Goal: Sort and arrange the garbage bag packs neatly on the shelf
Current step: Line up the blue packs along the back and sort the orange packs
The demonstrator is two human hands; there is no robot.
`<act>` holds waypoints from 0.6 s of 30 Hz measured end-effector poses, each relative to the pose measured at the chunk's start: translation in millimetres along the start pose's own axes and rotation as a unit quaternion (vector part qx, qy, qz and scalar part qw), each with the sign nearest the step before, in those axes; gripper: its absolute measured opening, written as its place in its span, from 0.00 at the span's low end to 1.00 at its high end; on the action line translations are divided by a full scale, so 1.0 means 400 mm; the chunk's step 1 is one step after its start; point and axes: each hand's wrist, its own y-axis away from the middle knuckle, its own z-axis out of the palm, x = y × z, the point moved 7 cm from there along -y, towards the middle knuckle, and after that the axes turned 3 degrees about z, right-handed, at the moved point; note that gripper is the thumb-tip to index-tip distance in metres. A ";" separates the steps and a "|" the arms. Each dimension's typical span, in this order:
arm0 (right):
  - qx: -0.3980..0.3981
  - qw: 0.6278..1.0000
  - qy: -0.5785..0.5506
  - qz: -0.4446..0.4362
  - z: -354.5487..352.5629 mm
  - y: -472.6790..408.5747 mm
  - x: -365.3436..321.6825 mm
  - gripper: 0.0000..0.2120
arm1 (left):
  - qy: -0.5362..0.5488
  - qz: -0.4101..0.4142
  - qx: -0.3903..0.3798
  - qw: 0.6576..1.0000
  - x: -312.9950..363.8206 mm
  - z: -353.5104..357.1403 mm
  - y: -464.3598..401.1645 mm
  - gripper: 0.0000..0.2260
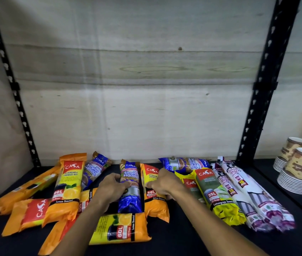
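Note:
Several garbage bag packs lie scattered on a dark shelf. My left hand grips the left side of a blue Singlet Handle pack lying lengthwise in the middle. My right hand rests on the orange 60L pack just right of it, fingers curled over it. Another orange 60L pack lies crosswise in front. More orange packs lie to the left. Two more blue packs sit near the back. Yellow-green 25L packs and white drawstring packs lie at the right.
Black slotted uprights frame the bay in front of a pale wooden back panel. Stacks of brown paper cups stand on the neighbouring shelf at the right. Bare shelf surface shows along the front right.

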 end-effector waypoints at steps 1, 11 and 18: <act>0.003 1.000 0.008 -0.001 -0.002 0.003 0.001 0.31 | 0.000 0.002 0.003 1.000 0.000 -0.005 -0.002 0.16; 0.023 0.993 0.117 0.020 -0.003 0.029 0.029 0.36 | -0.045 0.005 0.019 0.999 0.014 -0.020 -0.008 0.20; 0.034 0.982 0.186 0.023 -0.011 0.062 0.039 0.38 | -0.101 0.030 0.044 0.993 0.028 -0.027 0.001 0.21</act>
